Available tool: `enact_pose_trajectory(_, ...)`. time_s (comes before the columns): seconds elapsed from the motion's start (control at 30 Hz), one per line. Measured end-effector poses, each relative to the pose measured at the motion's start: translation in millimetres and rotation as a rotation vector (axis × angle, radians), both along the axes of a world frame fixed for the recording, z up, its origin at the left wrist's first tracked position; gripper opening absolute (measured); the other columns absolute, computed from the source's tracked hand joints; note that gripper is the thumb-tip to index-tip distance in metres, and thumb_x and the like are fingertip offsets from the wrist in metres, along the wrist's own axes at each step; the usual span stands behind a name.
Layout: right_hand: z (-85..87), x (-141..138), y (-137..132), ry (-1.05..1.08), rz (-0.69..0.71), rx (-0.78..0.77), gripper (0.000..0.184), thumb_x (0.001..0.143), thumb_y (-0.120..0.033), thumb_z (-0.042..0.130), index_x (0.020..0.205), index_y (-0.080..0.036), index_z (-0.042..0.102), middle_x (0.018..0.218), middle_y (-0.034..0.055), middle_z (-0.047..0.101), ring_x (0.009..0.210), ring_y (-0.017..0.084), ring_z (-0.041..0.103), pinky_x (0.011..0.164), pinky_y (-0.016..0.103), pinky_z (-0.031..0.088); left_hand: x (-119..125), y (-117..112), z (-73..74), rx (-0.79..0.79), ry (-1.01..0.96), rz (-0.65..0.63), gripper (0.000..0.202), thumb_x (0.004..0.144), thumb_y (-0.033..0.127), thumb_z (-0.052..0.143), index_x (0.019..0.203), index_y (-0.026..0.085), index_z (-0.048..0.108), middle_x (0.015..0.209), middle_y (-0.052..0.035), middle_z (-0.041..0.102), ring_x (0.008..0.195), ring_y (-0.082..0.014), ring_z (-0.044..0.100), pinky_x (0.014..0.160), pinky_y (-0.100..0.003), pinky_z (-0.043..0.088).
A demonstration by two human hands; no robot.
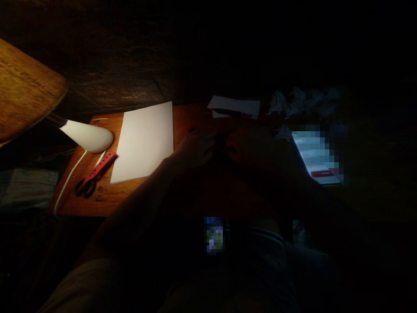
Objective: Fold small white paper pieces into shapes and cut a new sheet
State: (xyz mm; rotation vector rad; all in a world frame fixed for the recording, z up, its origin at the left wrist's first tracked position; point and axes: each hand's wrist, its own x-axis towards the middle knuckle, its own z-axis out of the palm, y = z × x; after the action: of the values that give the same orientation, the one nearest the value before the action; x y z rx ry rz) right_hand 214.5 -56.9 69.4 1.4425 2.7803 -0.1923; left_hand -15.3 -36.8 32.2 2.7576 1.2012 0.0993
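On the brown wooden table [109,200] lies the white rectangular paper [145,141]; to the right of it, we see the left hand [198,148] and the right hand [243,143] near each other, but in this darkness we cannot tell whether their fingers are gripping.

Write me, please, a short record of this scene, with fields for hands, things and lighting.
left hand: over the table; grip too dark to tell
right hand: near the left; grip also unclear
left side: lamp, scissors with black handles, large white sheet
back: smaller white paper, dark slender tool
right side: lit screen, pale crumpled-looking pieces near it
lighting: bright by the lamp, dim around the hands
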Motion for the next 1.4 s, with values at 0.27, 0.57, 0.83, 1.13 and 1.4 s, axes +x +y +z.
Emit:
enact_pose_trajectory(0.27, 1.7, -3, -1, -0.025, -0.005, 0.000, 0.046, 0.114, -0.043, 0.052, 0.120, -0.015, 0.088, 0.124, 0.0172, 0.085, 0.107, 0.032, 0.075, 0.083, 0.039, 0.043, 1, 1, -1.9, 0.012, 0.010, -0.009, 0.031, 0.096, 0.021, 0.054, 0.112, 0.016, 0.080, 0.138, -0.0161, 0.076, 0.123, -0.0355, 0.075, 0.103, -0.050, 0.057)
enact_pose_trajectory(0.57, 7.1, -4, -3, -0.044, 0.010, -0.025, 0.047, 0.115, -0.042, 0.050, 0.119, -0.014, 0.088, 0.124, 0.0162, 0.084, 0.103, 0.029, 0.074, 0.077, 0.038, 0.039, 0, -2, 2.9, 0.034, 0.033, -0.026, 0.026, 0.095, 0.021, 0.056, 0.106, 0.017, 0.079, 0.125, -0.0153, 0.079, 0.113, -0.0333, 0.075, 0.092, -0.046, 0.058)
enact_pose_trajectory(0.83, 2.9, -3, -1, -0.027, 0.011, -0.003, 0.048, 0.115, -0.044, 0.048, 0.120, -0.017, 0.088, 0.122, 0.0147, 0.084, 0.097, 0.027, 0.073, 0.075, 0.037, 0.039, 1, -4, 3.2, -0.020, 0.013, 0.032, 0.033, 0.095, 0.021, 0.054, 0.114, 0.019, 0.081, 0.144, -0.0156, 0.076, 0.125, -0.0356, 0.073, 0.106, -0.053, 0.056)
enact_pose_trajectory(1.13, -1.2, 1, 5, 0.014, 0.010, 0.003, 0.044, 0.112, -0.044, 0.054, 0.118, -0.018, 0.089, 0.121, 0.0130, 0.085, 0.098, 0.026, 0.072, 0.079, 0.036, 0.041, -1, -1, 1.8, -0.017, -0.011, 0.026, 0.032, 0.095, 0.022, 0.054, 0.114, 0.019, 0.080, 0.132, -0.0144, 0.078, 0.119, -0.0335, 0.073, 0.104, -0.050, 0.055)
enact_pose_trajectory(1.4, -7.6, 16, 15, 0.076, 0.066, -0.013, 0.037, 0.109, -0.039, 0.059, 0.112, -0.017, 0.089, 0.117, 0.0126, 0.085, 0.102, 0.026, 0.071, 0.082, 0.037, 0.041, -1, 0, 2.4, -0.012, -0.059, -0.014, 0.030, 0.103, 0.023, 0.050, 0.114, 0.018, 0.078, 0.125, -0.0137, 0.080, 0.114, -0.0318, 0.075, 0.099, -0.048, 0.056)
